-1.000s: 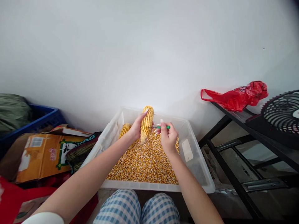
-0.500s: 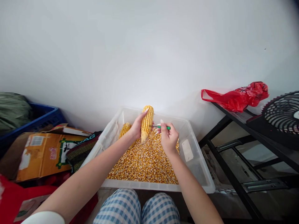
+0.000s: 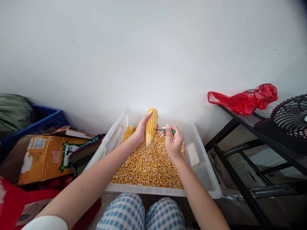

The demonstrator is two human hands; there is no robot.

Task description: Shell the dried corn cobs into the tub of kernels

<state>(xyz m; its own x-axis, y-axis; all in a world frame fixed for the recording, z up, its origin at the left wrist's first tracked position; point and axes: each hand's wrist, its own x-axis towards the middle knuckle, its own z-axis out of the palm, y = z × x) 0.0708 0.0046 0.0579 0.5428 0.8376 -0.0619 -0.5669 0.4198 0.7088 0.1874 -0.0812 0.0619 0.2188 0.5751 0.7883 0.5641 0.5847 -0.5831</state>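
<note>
Yellow corn cobs [image 3: 151, 124], apparently two

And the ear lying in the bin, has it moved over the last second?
No, the lying ear shows no visible shift against the left wall of the bin.

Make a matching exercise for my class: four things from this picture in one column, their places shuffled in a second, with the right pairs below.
Things
1. Corn cob with its pale tip showing
2. Green-handled tool
3. Loose kernels
4. Red plastic bag

Places
A. Spread inside the plastic bin
B. In the right hand
C. On the black rack, near the fan
D. In the left hand

Pairs: 1-D, 2-B, 3-A, 4-C
</note>
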